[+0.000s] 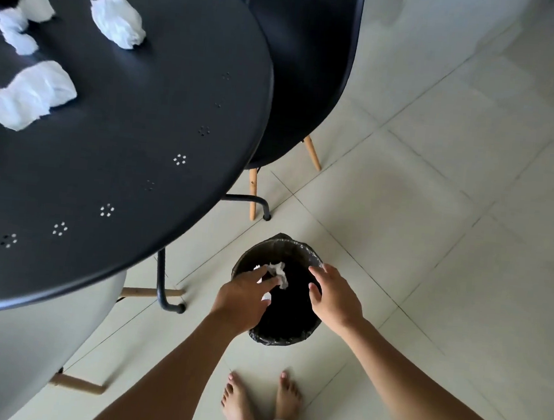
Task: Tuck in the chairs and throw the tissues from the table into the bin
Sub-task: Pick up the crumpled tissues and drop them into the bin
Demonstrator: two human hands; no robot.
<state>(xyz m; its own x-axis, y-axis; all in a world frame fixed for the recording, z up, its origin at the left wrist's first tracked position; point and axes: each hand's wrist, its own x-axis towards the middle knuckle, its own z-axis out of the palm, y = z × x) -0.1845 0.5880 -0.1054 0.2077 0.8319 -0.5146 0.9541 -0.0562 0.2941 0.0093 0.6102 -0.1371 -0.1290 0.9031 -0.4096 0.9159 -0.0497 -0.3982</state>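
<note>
A small black bin [286,337] lined with a black bag stands on the floor just right of the round black table [133,150]. My left hand [244,299] hovers over the bin's left rim, its fingertips pinching a crumpled white tissue [279,272] above the opening. My right hand [336,298] is over the bin's right side, fingers spread and holding nothing. Three more crumpled tissues lie on the table: one at the back [118,20], one at the left [33,94] and a twisted one at the far left [17,24]. A black chair [312,62] sits pushed against the table's far right edge.
A white chair [23,338] with wooden legs stands under the table's near edge at lower left. The table's black metal legs [165,287] end close to the bin. My bare feet [261,406] stand on the pale tiled floor [435,223] just behind the bin.
</note>
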